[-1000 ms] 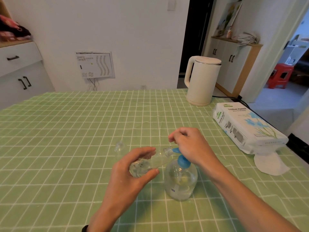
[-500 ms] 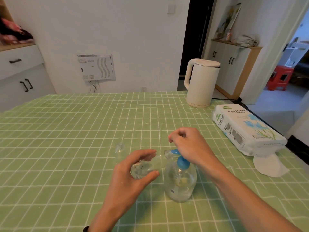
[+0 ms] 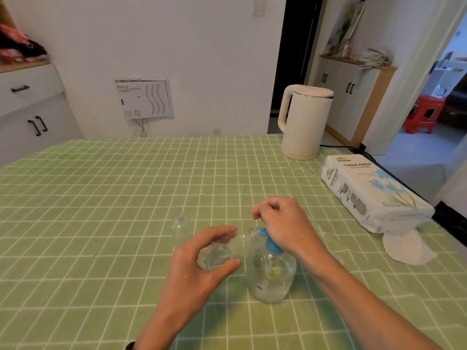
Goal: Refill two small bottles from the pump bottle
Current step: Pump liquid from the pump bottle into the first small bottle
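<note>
Likely light and slick, the small bottle [image 3: 219,251] is pinched mid-body by the curled left hand [image 3: 192,271]; at three o'clock, the pump bottle [image 3: 271,276] is pressed under the curled right hand [image 3: 285,228].

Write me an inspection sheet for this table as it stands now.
Surface: table under a green checked cloth.
Job's things: pump bottle upright, its blue spout at the mouth of the tilted small bottle; second small bottle upright beyond it, to the left.
Clutter: white kettle, tissue pack, loose tissue beside the pack.
Hands: left hand grips the tilted small bottle; right hand lies over the pump head, fingers curled, its grip hidden.
Cables: black cord behind the kettle; thin wires below the wall panel.
Surroundings: white cabinets, red stool through the doorway.
</note>
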Demonstrator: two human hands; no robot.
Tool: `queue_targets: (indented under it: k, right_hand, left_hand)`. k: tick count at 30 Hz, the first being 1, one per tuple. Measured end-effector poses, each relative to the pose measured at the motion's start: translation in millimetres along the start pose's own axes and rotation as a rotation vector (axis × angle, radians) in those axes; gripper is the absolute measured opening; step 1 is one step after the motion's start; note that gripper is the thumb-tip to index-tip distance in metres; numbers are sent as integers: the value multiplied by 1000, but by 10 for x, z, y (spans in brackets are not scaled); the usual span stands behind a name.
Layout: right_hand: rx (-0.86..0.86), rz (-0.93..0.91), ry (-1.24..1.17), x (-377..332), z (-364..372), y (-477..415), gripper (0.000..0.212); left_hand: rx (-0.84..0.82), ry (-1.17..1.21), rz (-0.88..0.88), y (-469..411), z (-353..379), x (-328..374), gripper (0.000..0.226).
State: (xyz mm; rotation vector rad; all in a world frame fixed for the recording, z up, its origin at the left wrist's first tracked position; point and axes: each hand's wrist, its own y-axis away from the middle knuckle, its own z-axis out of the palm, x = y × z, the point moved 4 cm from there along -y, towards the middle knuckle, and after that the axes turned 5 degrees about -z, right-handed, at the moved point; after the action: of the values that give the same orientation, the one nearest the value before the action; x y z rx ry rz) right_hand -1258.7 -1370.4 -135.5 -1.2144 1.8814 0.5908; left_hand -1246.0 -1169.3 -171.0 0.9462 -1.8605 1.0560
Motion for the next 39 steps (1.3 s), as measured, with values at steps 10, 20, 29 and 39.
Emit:
queue_targets:
  k: [10,20,29,39]
  right_hand:
    - [5,-16,45,-69,-75,-12,31]
    - [-5,15,-36,-27,-26,-8,33]
    - [4,5,-4,-51,-48,6,31]
    - [6,-28,-59,-94,-86,-23,26]
  left_hand:
    - [9,-1,1,5,-17,24,54]
    - [6,0,-5,-23,-26,25,54]
    - [0,-8,-15,-7,-9,18,56]
    - [7,-4,-11,-15,-13,60,55]
